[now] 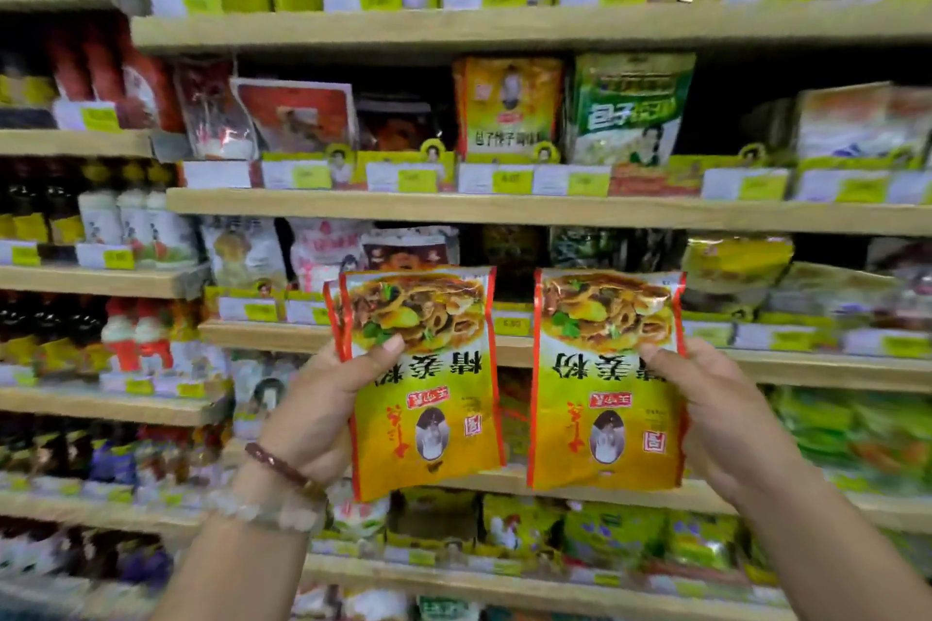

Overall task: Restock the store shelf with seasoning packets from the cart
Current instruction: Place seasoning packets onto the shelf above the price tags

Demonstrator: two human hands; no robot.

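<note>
My left hand (323,398) grips a small stack of yellow and red seasoning packets (433,398) by the left edge, thumb across the front. My right hand (716,414) grips another yellow and red seasoning packet (600,398) by its right edge. Both are held upside down, side by side, in front of the wooden store shelf (504,209). The food picture is at the top of each packet and the printed writing reads inverted. The cart is out of view.
Several wooden shelf levels run across the view, filled with seasoning bags behind yellow price tags (512,182). Sauce bottles (60,212) stand on the left section. A dark gap (731,116) shows on the upper shelf, right of a green packet (630,111).
</note>
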